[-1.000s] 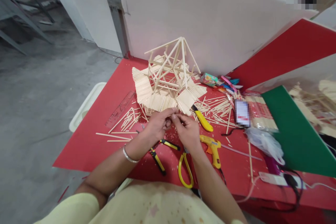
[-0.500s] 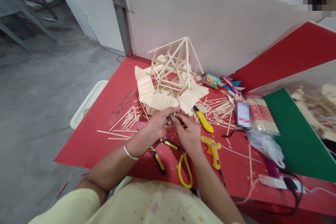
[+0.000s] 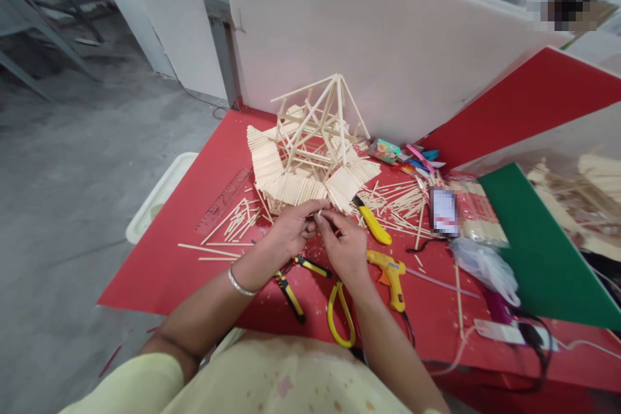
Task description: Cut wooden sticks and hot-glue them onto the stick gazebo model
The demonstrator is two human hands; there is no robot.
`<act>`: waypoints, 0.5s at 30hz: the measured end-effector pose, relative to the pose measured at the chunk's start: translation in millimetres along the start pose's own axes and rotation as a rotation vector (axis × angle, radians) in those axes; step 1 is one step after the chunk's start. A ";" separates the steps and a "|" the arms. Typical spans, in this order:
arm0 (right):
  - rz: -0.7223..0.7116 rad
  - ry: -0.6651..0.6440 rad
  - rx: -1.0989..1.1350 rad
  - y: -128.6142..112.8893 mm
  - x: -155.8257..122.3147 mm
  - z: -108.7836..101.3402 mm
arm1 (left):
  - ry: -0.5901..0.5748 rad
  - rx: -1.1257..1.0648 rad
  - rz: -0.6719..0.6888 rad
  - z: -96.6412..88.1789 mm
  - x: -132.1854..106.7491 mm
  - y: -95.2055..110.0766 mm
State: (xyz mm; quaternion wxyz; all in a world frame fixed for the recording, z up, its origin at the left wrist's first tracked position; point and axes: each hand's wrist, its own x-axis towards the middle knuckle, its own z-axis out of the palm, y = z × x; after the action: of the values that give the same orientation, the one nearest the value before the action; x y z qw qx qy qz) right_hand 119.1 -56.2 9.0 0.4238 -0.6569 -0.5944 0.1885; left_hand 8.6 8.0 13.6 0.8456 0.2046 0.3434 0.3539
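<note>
My left hand and my right hand meet fingertip to fingertip over the red table, both pinched on a short thin wooden stick. Just beyond them stands a model built of wooden sticks, with a peaked frame and flat stick panels around its base. Black-and-yellow pliers and yellow-handled scissors lie under my wrists. A silver bangle circles my left wrist.
Loose sticks lie left and right of the model. A yellow utility knife, a yellow glue gun, a red ruler, a phone, a plastic bag and cables lie around. A white partition backs the table; a green sheet lies right.
Both hands stay joined on the small stick, fingers shifting slightly. The camera view has drifted a little; nothing else on the table has moved.
</note>
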 end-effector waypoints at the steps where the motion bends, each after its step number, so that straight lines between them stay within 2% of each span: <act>1: -0.005 -0.002 0.002 -0.3 -0.2 -0.4 | -0.002 -0.001 0.001 -0.1 0.1 -0.1; 7: -0.031 -0.004 -0.018 -4.2 0.0 0.9 | 0.013 0.014 0.012 1.2 -2.0 0.1; 10: -0.071 -0.023 -0.041 0.4 -9.8 -3.4 | -0.027 0.046 0.017 -0.3 -9.8 -1.8; 12: -0.061 -0.050 -0.105 9.2 -25.8 -14.5 | -0.083 0.082 0.004 -5.3 -18.0 -6.5; 15: 0.028 -0.093 -0.284 26.2 -62.2 -42.1 | -0.149 0.146 -0.013 -19.5 -29.7 -20.9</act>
State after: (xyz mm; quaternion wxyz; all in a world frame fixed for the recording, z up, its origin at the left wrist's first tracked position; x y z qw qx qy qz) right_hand 153.2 -127.0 -3.4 0.2961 -0.7091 -0.6247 0.1387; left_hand -11.2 -25.8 1.0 0.8539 0.2894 0.3059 0.3060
